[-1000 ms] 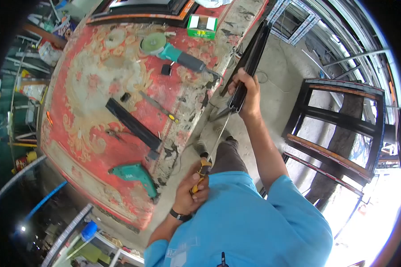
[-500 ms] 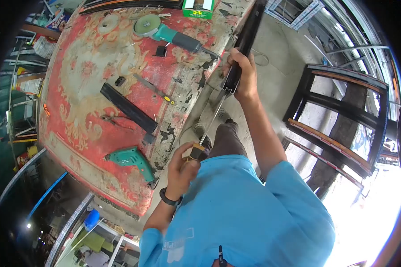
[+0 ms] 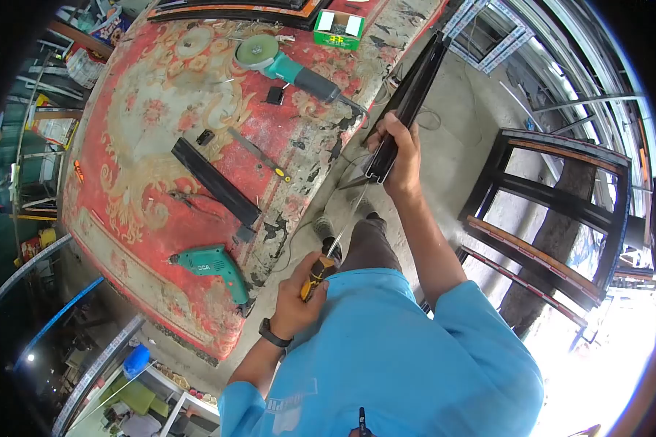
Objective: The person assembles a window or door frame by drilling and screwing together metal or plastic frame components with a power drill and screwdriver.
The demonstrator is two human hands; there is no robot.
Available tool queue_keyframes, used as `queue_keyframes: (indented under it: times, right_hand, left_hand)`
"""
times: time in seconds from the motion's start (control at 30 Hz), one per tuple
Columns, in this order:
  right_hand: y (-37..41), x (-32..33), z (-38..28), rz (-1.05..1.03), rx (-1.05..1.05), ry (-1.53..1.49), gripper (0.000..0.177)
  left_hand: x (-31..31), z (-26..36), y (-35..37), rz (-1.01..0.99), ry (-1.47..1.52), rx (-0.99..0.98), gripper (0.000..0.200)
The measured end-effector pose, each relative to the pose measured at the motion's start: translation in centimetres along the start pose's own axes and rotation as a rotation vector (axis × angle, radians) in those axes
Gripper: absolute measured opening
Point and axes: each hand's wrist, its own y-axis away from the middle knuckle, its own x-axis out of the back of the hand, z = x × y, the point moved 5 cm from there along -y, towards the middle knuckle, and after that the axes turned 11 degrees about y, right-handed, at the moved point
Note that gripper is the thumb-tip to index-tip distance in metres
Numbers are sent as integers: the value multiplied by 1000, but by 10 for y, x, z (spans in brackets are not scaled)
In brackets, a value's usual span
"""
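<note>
My left hand [image 3: 299, 295], with a dark band at the wrist, is closed round the yellow and black handle of a screwdriver [image 3: 318, 277]. Its long thin shaft points up toward the open lower end of a black profile [image 3: 415, 91]. Whether the tip sits inside the profile cannot be made out. My right hand [image 3: 401, 154] grips that profile near this end, thumb across it, and holds it tilted beside the table edge. Nearby on the red patterned table [image 3: 135, 211] lie a shorter black profile [image 3: 215, 182], a file [image 3: 259, 154] and pliers [image 3: 193, 202].
A green drill [image 3: 215, 269] lies near the table's front. Farther back are an angle grinder [image 3: 288, 69], a small black piece [image 3: 275, 95] and a green box [image 3: 339, 30]. A dark frame [image 3: 554, 186] stands at the right; a cable runs over the floor.
The view has shifted slightly. The far end of the black profile has swung right and down, showing more of its grooved side. My left hand has turned, showing more of the screwdriver's yellow handle.
</note>
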Motion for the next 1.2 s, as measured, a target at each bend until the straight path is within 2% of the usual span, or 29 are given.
queue_keyframes:
  times: [0.1, 0.17, 0.23, 0.4, 0.47, 0.57, 0.67, 0.77, 0.8, 0.87, 0.93, 1.0, 1.1, 1.17, 1.2]
  right_hand:
    - [-2, 3, -3, -30, -11, 11, 36]
    - [0, 5, -1, -11, -18, -32, 34]
    - [-2, 3, -3, -1, -5, -52, 32]
    - [8, -1, 4, -16, -2, -42, 31]
    - [4, 0, 2, -23, 5, -35, 32]
    - [1, 2, 3, -39, -19, -32, 35]
    - [-2, 9, 5, -116, -86, -90, 42]
    - [-13, 17, -8, -66, -185, -140, 40]
    - [-18, 19, -3, -42, -216, -112, 35]
    - [-15, 12, 1, -59, -230, -108, 33]
    - [-12, 3, 2, -96, -219, -116, 33]
    - [-8, 0, 6, -44, -198, -115, 32]
    - [13, -4, 1, 25, -100, -58, 34]
    - [17, 1, 1, 10, -80, -2, 35]
    - [27, -1, -4, 78, -103, -35, 37]
  left_hand:
    - [-2, 6, -5, -4, -567, -391, 68]
    - [9, -11, -3, -59, -116, -249, 67]
    - [14, -39, 7, -166, 1136, 320, 64]
    - [21, -19, 8, 39, -150, -88, 59]
    - [19, -9, 5, 105, -511, -187, 55]
    - [9, 7, 4, 93, -519, -124, 50]
    - [28, 2, 5, -172, -464, 49, 36]
    - [51, -13, 4, -34, -428, -52, 25]
    - [57, -27, -5, 85, -322, -12, 29]
    - [27, -10, -46, 159, -347, -247, 35]
    - [-7, 0, -92, 149, -437, -566, 40]
    - [-34, 13, -127, 202, -508, -670, 44]
    - [-49, 12, -149, 175, -373, -778, 45]
    - [-51, 13, -145, 152, -286, -725, 40]
    - [-50, 9, -141, 150, -243, -661, 38]
